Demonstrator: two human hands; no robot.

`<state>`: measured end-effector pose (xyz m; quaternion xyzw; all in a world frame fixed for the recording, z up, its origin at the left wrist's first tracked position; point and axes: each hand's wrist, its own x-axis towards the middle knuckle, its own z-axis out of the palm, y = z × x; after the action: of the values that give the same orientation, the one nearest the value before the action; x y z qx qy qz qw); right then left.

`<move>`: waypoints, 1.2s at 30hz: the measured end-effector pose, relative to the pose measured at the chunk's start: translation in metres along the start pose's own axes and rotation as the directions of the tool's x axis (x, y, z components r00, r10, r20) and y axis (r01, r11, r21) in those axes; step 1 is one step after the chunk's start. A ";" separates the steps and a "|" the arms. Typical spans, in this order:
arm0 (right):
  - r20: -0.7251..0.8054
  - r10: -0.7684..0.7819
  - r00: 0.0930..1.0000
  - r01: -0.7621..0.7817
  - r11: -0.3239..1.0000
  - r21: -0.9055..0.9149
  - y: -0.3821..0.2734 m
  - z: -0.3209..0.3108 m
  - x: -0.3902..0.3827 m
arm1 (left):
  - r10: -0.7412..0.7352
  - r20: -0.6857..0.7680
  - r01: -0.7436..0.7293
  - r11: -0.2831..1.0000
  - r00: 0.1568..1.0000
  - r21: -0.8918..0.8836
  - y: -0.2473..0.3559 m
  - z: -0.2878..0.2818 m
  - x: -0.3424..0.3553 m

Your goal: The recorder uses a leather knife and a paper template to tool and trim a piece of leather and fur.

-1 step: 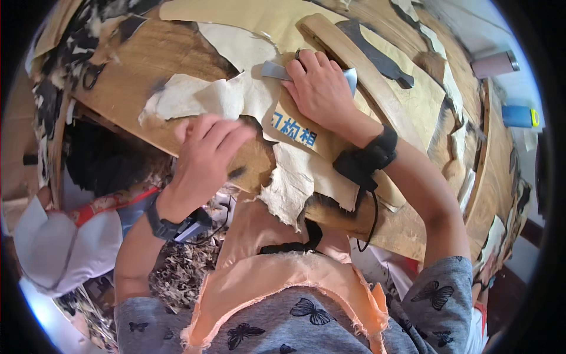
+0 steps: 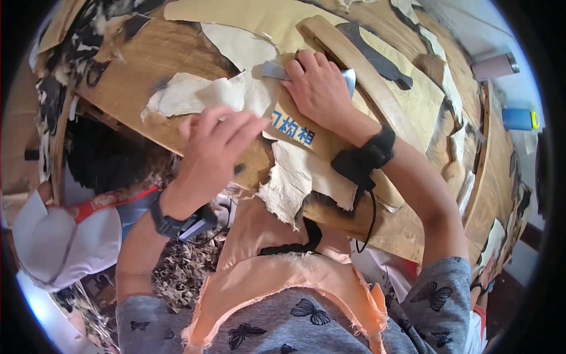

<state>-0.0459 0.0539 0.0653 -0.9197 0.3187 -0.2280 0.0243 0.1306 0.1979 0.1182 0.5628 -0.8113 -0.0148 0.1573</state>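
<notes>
My right hand (image 2: pixel 321 88) is curled over a flat silver metal piece (image 2: pixel 276 71), whose ends stick out on both sides of it; the part under my palm is hidden. Beneath that hand lies a tan cardboard piece (image 2: pixel 293 127) with blue print, on top of pale hide pieces (image 2: pixel 286 177). My left hand (image 2: pixel 215 147) is raised over the near edge of the board, its fingers loosely bent, apart and slightly blurred. Nothing shows in them. A cream hide piece with a ragged edge (image 2: pixel 183 94) lies just beyond it.
A long wooden bar (image 2: pixel 359 76) and a dark flat template (image 2: pixel 377 56) lie beyond my right hand on the wooden board (image 2: pixel 147 50). Scissors (image 2: pixel 95 74) rest at the left. A pink bottle (image 2: pixel 494 66) and a blue bottle (image 2: pixel 519 118) stand at right. Scraps (image 2: pixel 186 265) fill the space below.
My left hand has shifted a little to the right, and its fingers reach further toward the cardboard. My right hand and the metal piece stay where they were.
</notes>
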 end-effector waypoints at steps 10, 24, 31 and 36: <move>0.145 0.297 0.944 -0.316 0.939 0.136 0.022 -0.093 -0.033 | -0.052 0.007 0.051 0.995 0.999 0.087 0.036 0.023 -0.003; 0.176 0.341 0.923 -0.356 0.933 0.057 0.050 -0.121 -0.117 | -0.208 -0.167 0.154 0.945 0.964 -0.290 0.030 0.049 -0.002; 0.291 0.313 0.904 -0.327 0.945 -0.003 0.046 -0.131 -0.122 | -0.242 -0.177 0.176 0.930 0.954 -0.324 0.032 0.050 0.000; 0.258 0.239 0.936 -0.247 0.969 0.000 0.043 -0.114 -0.089 | -0.244 -0.201 0.175 0.935 0.949 -0.310 0.029 0.057 -0.003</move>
<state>-0.1814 0.0839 0.1231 -0.8944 0.4203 -0.1078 0.1083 0.0898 0.2020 0.0690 0.6152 -0.7110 -0.0827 0.3304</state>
